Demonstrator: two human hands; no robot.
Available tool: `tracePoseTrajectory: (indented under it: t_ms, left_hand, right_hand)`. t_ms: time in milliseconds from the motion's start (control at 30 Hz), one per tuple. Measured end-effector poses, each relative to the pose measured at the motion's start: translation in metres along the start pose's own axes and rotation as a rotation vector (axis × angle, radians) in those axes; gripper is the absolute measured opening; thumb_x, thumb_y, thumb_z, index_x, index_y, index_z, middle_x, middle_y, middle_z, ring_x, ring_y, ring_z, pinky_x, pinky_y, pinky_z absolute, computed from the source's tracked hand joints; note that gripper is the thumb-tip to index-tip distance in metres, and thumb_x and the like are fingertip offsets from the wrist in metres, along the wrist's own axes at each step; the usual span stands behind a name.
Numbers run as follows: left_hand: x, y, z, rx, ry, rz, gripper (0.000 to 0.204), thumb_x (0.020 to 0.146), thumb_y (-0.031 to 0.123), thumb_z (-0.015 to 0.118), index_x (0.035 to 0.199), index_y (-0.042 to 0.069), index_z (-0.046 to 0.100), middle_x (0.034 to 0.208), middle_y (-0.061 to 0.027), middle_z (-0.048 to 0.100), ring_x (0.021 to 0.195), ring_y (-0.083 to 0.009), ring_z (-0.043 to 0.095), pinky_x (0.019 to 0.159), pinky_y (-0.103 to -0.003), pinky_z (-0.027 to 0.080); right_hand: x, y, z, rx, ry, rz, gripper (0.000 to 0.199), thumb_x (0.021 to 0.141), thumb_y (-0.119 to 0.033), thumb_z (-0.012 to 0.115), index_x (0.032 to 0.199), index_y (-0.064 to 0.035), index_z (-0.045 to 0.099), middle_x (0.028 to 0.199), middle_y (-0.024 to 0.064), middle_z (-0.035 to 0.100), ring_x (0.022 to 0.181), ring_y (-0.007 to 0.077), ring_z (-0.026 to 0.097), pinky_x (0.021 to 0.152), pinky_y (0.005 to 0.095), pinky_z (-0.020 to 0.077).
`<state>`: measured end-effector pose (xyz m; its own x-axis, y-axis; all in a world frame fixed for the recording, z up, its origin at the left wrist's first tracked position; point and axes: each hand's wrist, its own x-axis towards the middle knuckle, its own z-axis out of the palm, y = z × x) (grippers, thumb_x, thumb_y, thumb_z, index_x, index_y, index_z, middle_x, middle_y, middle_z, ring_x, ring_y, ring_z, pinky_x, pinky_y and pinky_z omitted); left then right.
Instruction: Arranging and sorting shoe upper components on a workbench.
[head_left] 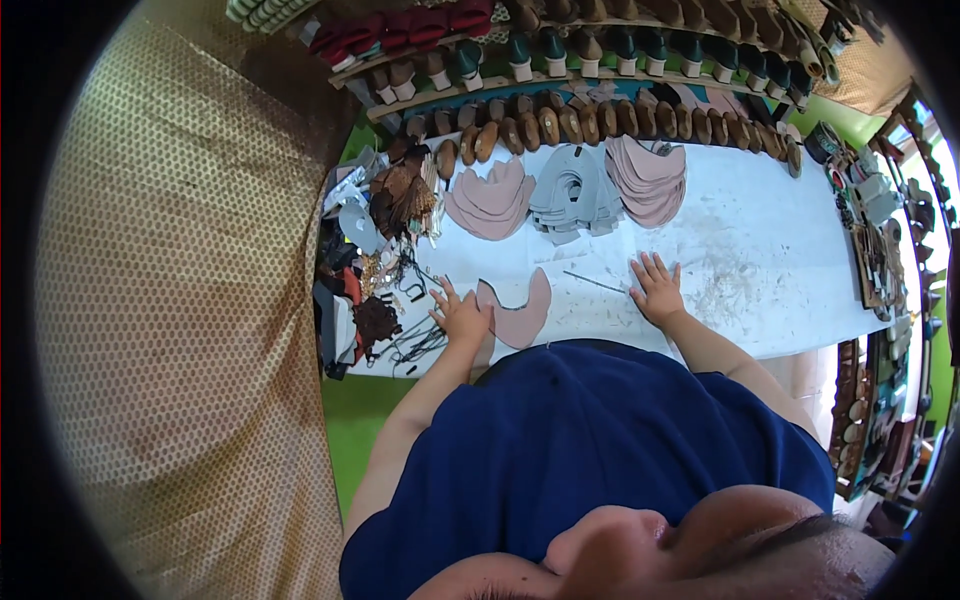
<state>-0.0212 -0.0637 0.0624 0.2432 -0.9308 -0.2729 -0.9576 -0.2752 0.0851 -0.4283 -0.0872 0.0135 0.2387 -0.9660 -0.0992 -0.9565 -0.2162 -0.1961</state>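
My left hand (462,317) lies on the white-covered table with its fingers spread. Right beside it is a curved, U-shaped pink piece of shoe material (535,312), its edge close to or under the hand; I cannot tell which. To the right, my right hand (657,292) rests flat with fingers apart and nothing in it. A thin dark stick-like tool (597,282) lies just left of its fingers. Farther back are a left stack of pink cut pieces (490,203), a grey stack of cut pieces (572,205) and a right stack of pink pieces (650,185).
Brown shoe lasts (590,125) line the table's back edge. Behind them, shelves hold rows of shoes (555,55). Clutter of brown scraps (400,200), black cords (415,345) and a grey disc (358,228) crowds the left end. A patterned curtain (200,330) hangs at left.
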Motion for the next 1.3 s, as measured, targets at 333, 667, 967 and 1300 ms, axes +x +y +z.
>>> tracePoseTrajectory:
  t_ms: [333,667,967,1300]
  left_hand:
    - [0.023,-0.009,0.038,-0.29,0.216,-0.045,0.018,0.083,0.03,0.068,0.095,0.016,0.069,0.162,-0.0178,0.015,0.149,-0.0411,0.009,0.113,-0.068,0.005]
    - [0.064,-0.003,0.011,-0.202,0.418,-0.015,0.034,0.089,0.024,0.061,0.121,0.011,0.057,0.161,-0.0199,0.016,0.148,-0.0432,0.012,0.112,-0.07,0.008]
    - [0.012,0.004,0.054,-0.042,0.065,0.329,0.085,0.088,0.04,0.057,0.153,0.0,0.02,0.16,-0.0208,0.019,0.149,-0.0358,0.015,0.12,-0.053,0.006]
    - [0.015,0.003,0.06,-0.109,0.103,0.322,0.092,0.085,0.044,0.059,0.153,-0.002,0.017,0.16,-0.0216,0.019,0.149,-0.0362,0.015,0.12,-0.052,0.008]
  right_hand:
    - [0.006,0.001,0.005,-0.021,0.011,0.003,0.063,0.094,-0.042,0.053,0.151,-0.0255,0.034,0.16,0.0042,0.027,0.149,0.0278,0.02,0.115,0.0651,0.0073]
    - [0.004,0.002,0.008,-0.034,0.038,-0.005,0.062,0.092,-0.041,0.055,0.149,-0.0246,0.037,0.158,0.0048,0.03,0.148,0.0281,0.022,0.115,0.0655,0.01]
    - [0.007,-0.003,-0.001,-0.007,0.019,0.006,0.062,0.093,-0.038,0.055,0.15,-0.0245,0.035,0.159,0.005,0.028,0.148,0.0283,0.021,0.116,0.0633,0.0091]
    - [0.008,-0.004,-0.002,-0.035,-0.042,0.016,0.063,0.093,-0.037,0.056,0.151,-0.0237,0.034,0.16,0.0053,0.026,0.148,0.0294,0.02,0.117,0.0617,0.0082]
